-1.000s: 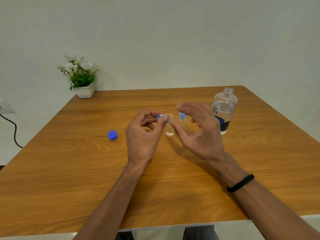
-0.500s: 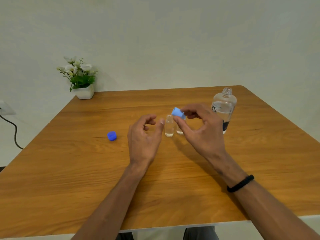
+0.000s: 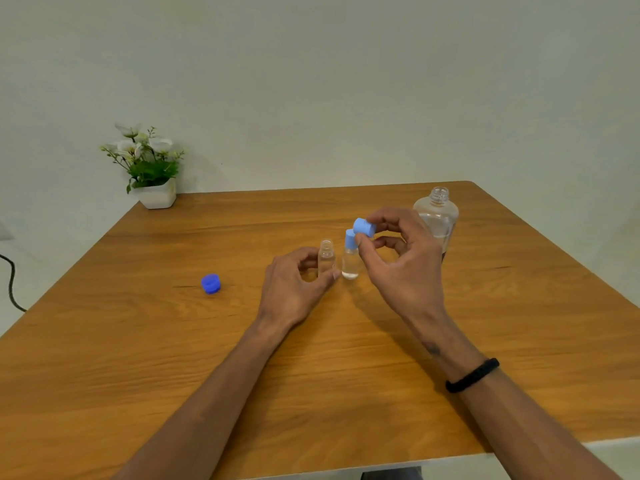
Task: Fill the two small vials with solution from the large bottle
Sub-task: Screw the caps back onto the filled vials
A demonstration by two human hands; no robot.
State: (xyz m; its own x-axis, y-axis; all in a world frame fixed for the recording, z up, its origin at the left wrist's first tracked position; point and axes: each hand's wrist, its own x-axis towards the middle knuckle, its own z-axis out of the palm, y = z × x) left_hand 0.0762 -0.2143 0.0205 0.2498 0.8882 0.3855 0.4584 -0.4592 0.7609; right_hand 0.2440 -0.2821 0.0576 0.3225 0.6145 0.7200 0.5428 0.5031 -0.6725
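Wooden bench (image 3: 346, 375). L hand (image 3: 294, 289) curled round open vial (image 3: 326, 258), upright at centre. R hand (image 3: 398, 261) pinching light-blue cap (image 3: 363, 227) just above capped vial (image 3: 350, 259), touching-close beside first. Large bottle (image 3: 437, 216) uncapped behind R hand. Dark-blue cap (image 3: 211, 284) well apart, left

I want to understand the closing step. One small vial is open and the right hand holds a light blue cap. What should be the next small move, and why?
Probably lower the light blue cap, pinched in the right hand, onto the open vial that the left hand steadies, then twist. That vial's mouth is bare, while the neighbouring vial already wears its cap.
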